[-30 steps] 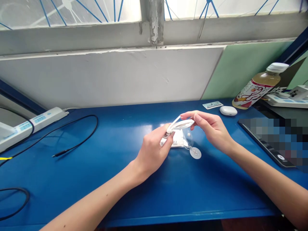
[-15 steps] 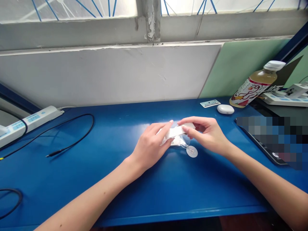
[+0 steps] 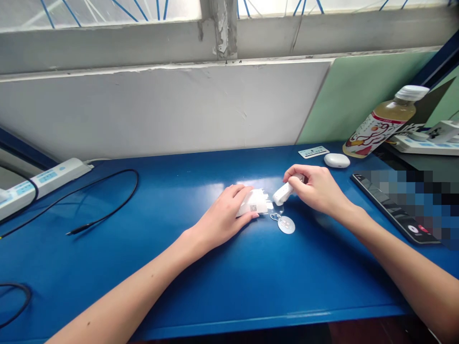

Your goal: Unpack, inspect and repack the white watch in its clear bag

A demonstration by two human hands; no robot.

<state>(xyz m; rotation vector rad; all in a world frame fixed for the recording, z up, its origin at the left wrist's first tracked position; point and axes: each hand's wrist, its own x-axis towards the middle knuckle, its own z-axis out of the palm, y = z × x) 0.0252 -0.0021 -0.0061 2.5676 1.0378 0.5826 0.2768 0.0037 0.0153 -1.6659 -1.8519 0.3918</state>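
My left hand (image 3: 224, 212) grips the left part of a flat white packet (image 3: 258, 203) on the blue table, thumb along its near edge and fingers over the far side. A small square code shows on the packet, and its right edge looks clear and ragged. In a closed pinch, my right hand (image 3: 315, 186) holds a narrow white stick-like piece (image 3: 283, 192) above the table, right of the packet; its exact kind cannot be made out. Just below it lies a round silvery tag (image 3: 286, 225) with a short bead chain (image 3: 275, 216).
A white earbud case (image 3: 337, 160), a small card (image 3: 313, 152) and a drink bottle (image 3: 382, 124) stand at the back right. A phone (image 3: 390, 205) lies at the right. Along the left are a power strip (image 3: 46, 181) and a black cable (image 3: 107, 212).
The white stick-like piece has come away from my left hand and moved right, tilted, in my right hand. My left hand now lies lower on the packet, whose code shows.
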